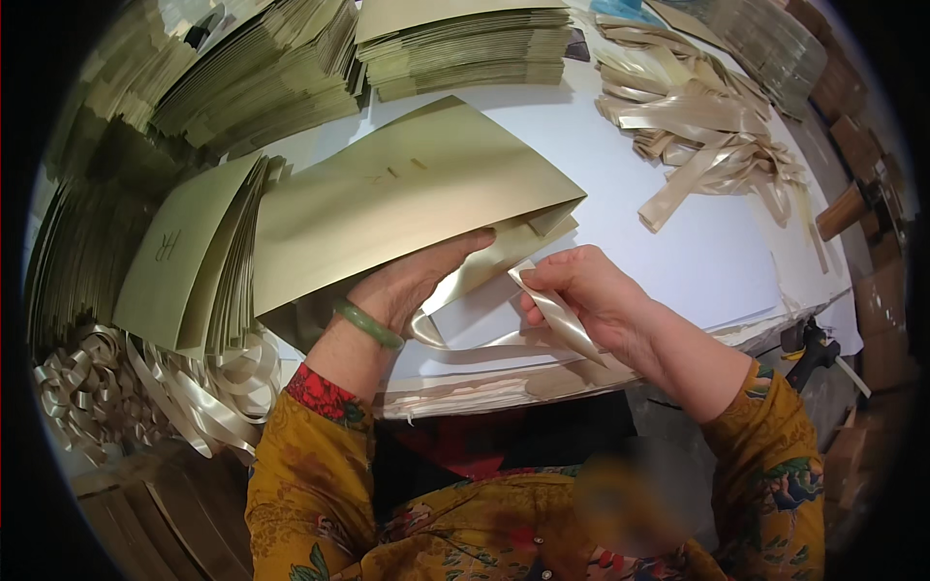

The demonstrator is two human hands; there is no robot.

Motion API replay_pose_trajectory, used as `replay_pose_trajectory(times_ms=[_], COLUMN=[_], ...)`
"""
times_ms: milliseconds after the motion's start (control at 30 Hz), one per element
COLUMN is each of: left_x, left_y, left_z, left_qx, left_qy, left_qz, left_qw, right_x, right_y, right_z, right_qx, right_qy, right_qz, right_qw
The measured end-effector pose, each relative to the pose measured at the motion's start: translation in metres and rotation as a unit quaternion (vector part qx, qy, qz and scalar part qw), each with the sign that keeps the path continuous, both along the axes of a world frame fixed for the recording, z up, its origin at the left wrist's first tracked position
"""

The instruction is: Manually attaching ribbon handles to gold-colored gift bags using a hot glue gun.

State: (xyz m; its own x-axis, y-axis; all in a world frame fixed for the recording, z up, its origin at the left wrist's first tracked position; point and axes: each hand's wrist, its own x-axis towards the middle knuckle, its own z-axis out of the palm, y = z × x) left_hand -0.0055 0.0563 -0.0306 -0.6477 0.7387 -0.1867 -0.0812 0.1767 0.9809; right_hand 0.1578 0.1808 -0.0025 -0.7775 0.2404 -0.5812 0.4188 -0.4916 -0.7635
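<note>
A gold paper bag (414,196) lies tilted before me, its open mouth towards my body. My left hand (421,279), with a green bangle on the wrist, reaches into that mouth; the thumb shows at the inner edge, and the other fingers are partly hidden. The hand holds the bag's near side up. My right hand (581,298) pinches the end of a cream satin ribbon (559,319) between thumb and fingers, just right of the bag's mouth. The ribbon loops down over the table's near edge area and back to the left, under the bag's opening.
Stacks of flat gold paper bags (465,54) stand at the back and left. Cut satin ribbons (690,123) lie heaped at the back right. More curled ribbon (109,385) hangs at the lower left. Beyond the right table edge is a black glue gun (814,352).
</note>
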Motion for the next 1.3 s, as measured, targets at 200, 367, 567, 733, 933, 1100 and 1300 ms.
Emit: replay_pose_trajectory(times_ms=[200, 367, 567, 733, 933, 1100, 1300], left_x=[-0.003, -0.005, -0.006, 0.0, 0.005, -0.001, 0.008], left_y=[-0.002, -0.002, -0.004, -0.007, -0.007, -0.002, -0.006], left_z=[-0.005, -0.013, -0.011, 0.006, 0.009, -0.004, 0.017], left_qx=[0.061, 0.077, 0.053, 0.021, 0.034, 0.044, 0.042], left_qy=[-0.002, -0.013, 0.067, 0.05, -0.003, -0.056, -0.032], left_qz=[-0.008, -0.012, -0.051, -0.077, -0.052, -0.058, -0.052], left_qw=[0.998, 0.997, 0.995, 0.996, 0.998, 0.996, 0.997], right_x=[-0.017, -0.024, -0.025, -0.026, -0.025, -0.018, -0.02], right_y=[-0.011, -0.016, -0.017, -0.016, -0.015, -0.009, -0.01], right_z=[-0.002, -0.007, -0.009, -0.008, -0.006, -0.008, -0.005], right_qx=[-0.022, -0.015, -0.011, -0.015, -0.025, -0.044, -0.039], right_qy=[-0.046, -0.043, -0.025, -0.019, -0.024, 0.03, -0.02], right_qz=[-0.068, -0.09, -0.081, -0.089, -0.087, -0.061, -0.073], right_qw=[0.996, 0.995, 0.996, 0.996, 0.996, 0.997, 0.996])
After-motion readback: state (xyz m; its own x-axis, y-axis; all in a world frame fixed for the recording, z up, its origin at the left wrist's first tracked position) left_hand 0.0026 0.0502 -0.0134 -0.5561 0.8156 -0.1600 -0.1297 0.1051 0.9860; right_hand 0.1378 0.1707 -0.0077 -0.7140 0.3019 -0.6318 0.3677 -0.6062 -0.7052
